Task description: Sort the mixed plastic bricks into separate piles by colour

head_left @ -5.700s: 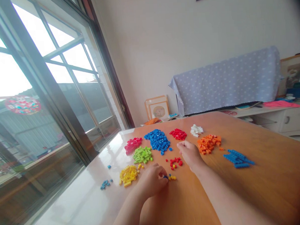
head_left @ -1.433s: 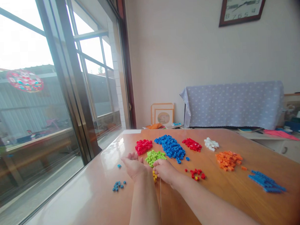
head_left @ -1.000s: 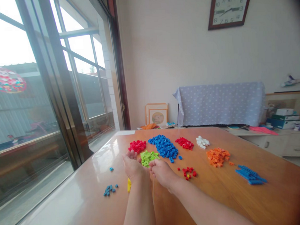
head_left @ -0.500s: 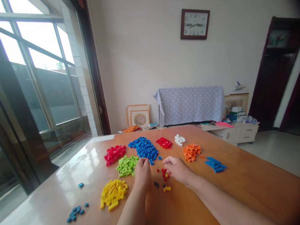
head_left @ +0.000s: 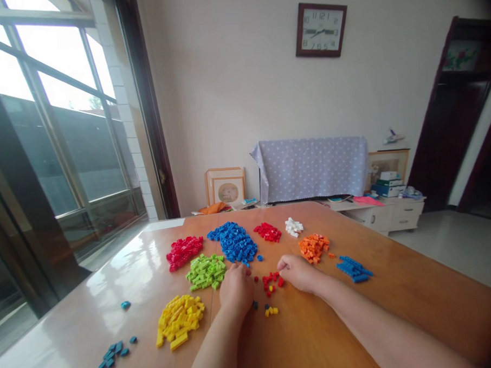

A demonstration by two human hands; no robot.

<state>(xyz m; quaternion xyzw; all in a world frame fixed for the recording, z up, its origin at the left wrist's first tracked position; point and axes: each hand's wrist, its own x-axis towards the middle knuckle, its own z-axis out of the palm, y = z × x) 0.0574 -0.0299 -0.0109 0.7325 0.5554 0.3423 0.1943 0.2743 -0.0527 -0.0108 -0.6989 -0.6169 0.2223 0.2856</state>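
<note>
My left hand (head_left: 236, 288), its fingers curled together, is over the wood between the light green bricks (head_left: 206, 272) and a few loose pieces. Its fingertips are beside the near end of the blue round pieces (head_left: 234, 243); whatever they hold is hidden. To the right, my right hand (head_left: 301, 274) has thumb and fingers pinched at the edge of a small group of red pieces (head_left: 268, 280). I cannot make out what is in that pinch. Small yellow pieces (head_left: 271, 311) and dark pieces lie nearer to me, between my forearms.
Around my hands on the wooden table (head_left: 317, 338) lie yellow bricks (head_left: 180, 320), crimson bricks (head_left: 185, 251), red bricks (head_left: 267, 232), white bricks (head_left: 293, 227), orange bricks (head_left: 314, 247) and long blue bricks (head_left: 354, 269). Dark teal pieces (head_left: 112, 353) lie at the near left.
My right hand has shifted a little right, off the red group, showing more of its pieces. My left hand has come slightly nearer and to the right. The view has tilted a little.
</note>
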